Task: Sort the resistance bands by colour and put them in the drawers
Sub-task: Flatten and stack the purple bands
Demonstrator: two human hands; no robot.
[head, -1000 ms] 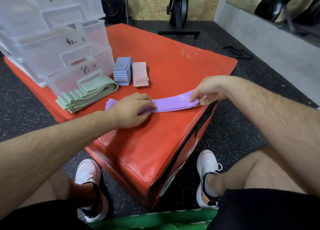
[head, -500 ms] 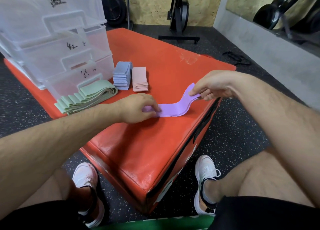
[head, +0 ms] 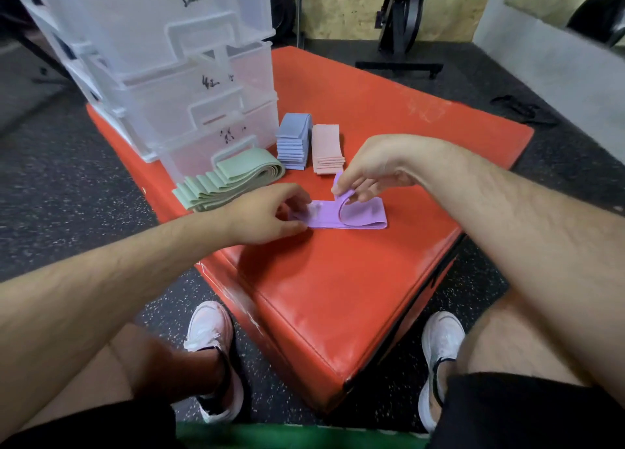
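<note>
So the purple band [head: 358, 217] lies on the red box [head: 338, 296], near the sorted stacks [head: 294, 140]. Left hand [head: 267, 213] pinches its left end down, right hand [head: 368, 171] pinches the free end, mid-fold. I'd bring that end over edge to edge, then press flat so it stacks neat.

Gym rm. Dark speckled rubber floor [head: 84, 191] all round, below my right hand [head: 368, 167]. Chipboard wall [head: 338, 8] far beyond it, w/ black machine stand [head: 399, 25] in front. Grey concrete wall [head: 558, 76] off to its right. Red padded table [head: 338, 296] directly under it.
</note>
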